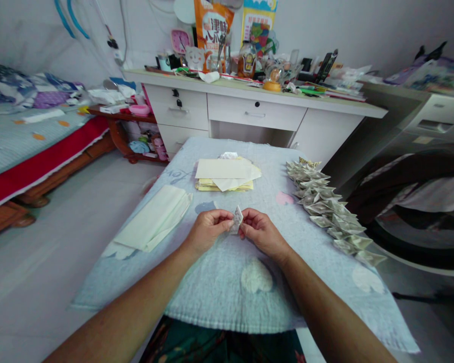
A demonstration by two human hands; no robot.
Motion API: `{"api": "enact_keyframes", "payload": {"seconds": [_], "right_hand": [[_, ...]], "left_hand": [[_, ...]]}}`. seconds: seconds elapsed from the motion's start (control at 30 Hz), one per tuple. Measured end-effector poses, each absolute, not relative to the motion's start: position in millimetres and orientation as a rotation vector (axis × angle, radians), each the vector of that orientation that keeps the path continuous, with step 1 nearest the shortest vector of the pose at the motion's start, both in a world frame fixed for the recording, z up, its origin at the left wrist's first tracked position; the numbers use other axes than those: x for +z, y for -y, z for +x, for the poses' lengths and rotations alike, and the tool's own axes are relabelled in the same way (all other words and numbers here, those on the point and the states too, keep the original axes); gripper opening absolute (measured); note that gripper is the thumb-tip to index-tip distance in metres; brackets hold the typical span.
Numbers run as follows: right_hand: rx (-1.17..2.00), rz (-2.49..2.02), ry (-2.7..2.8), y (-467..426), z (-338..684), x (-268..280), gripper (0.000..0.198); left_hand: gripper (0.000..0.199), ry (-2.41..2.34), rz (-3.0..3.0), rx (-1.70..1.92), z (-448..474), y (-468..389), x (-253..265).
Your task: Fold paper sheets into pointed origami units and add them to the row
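Between my two hands, above the middle of the cloth-covered table, is a small folded piece of printed paper (236, 220). The fingers and thumb of my left hand (211, 228) pinch its left side. My right hand (263, 232) pinches the right side in the same way. Beyond the hands lies a stack of cream and yellow paper sheets (227, 171). To the left rests a folded bundle of pale green paper (155, 214). Rows of pointed folded paper pieces (327, 206) line the right side of the table.
A light blue patterned cloth (219, 287) covers the table. Behind it stands a white desk (257, 108) crowded with jars, bags and small items. A front-loading washing machine (435, 121) is at the right, and a bed (41, 136) at the left.
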State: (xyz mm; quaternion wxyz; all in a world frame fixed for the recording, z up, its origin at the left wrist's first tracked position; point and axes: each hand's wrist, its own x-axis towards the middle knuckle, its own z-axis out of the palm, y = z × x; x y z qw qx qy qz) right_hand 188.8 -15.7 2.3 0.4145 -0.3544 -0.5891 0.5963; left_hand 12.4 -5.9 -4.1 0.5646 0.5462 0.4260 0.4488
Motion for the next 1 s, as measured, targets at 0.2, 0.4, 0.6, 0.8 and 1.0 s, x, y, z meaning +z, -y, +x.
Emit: {"api": "enact_keyframes", "payload": {"seconds": [0.2,0.4,0.6,0.8,1.0], "right_hand": [[1.444,-0.906,1.5,14.3,188.8,-0.5,0.012],[1.433,-0.948,1.466,14.9,187.7,0.7,0.001],[1.45,-0.929,1.416,14.0,187.2,-0.7,0.012],[1.491,-0.893,1.322,12.2,186.5,-3.9,0.025],[1.486,-0.898,1.349,13.3,187.5,2.1,0.017]], "left_hand": [[0.019,-0.996,1.334,1.052,12.5,5.1,-9.4],[0.02,-1.039,1.441,1.022,11.4,7.6,-6.3],[0.016,-1.016,1.4,1.068,11.0,7.3,-5.2],[0.015,-0.957,1.326,1.095,13.1,8.1,-2.7],[0.023,-0.876,1.316,1.144,13.6,7.9,-1.8]]}}
